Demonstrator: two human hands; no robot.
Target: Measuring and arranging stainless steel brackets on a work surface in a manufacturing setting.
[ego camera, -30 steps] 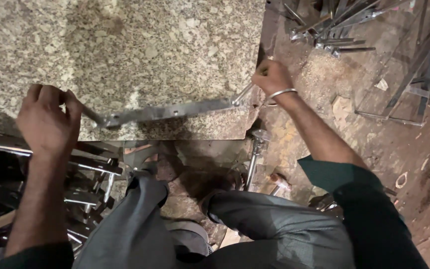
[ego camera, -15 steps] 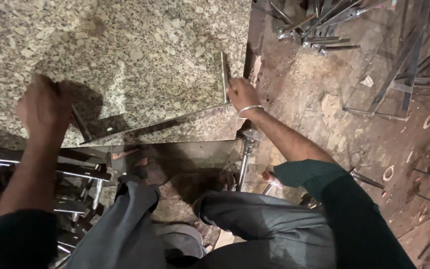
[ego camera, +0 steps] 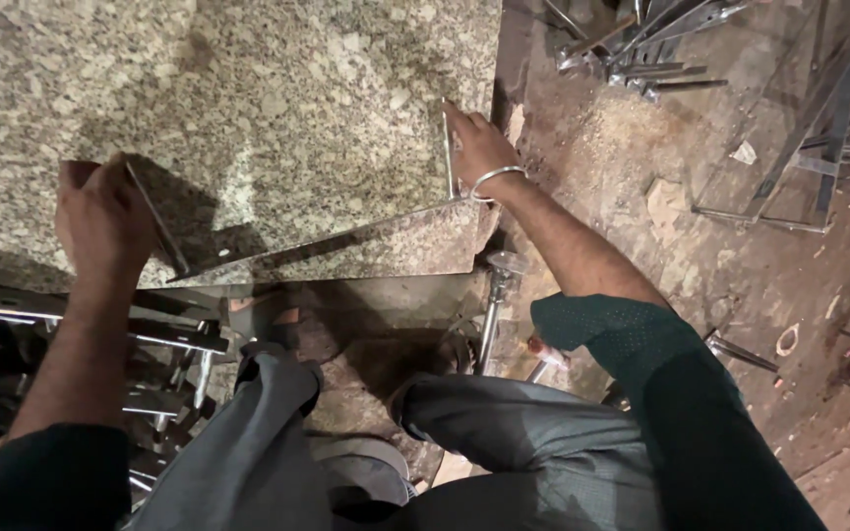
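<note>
Lying across the near part of a speckled granite slab (ego camera: 248, 88), a long flat steel strip (ego camera: 336, 236) runs with its long axis from lower left up to the right, its two ends bent upward. The left hand (ego camera: 100, 216) is clenched around the bent left end, which slants up and away over the stone. The right hand (ego camera: 479, 147), a metal bangle (ego camera: 497, 180) on its wrist, grips the upright right end at the slab's right edge. Beneath the slab's near edge stand shiny steel tubes (ego camera: 130, 334) and a steel post (ego camera: 494, 305). On the brown dirt floor (ego camera: 641, 177) to the right lie a pile of metal brackets (ego camera: 641, 49) and thin rod frames (ego camera: 789, 187). A small pale scrap (ego camera: 743, 152) rests near those frames. No package or sign can be made out.
</note>
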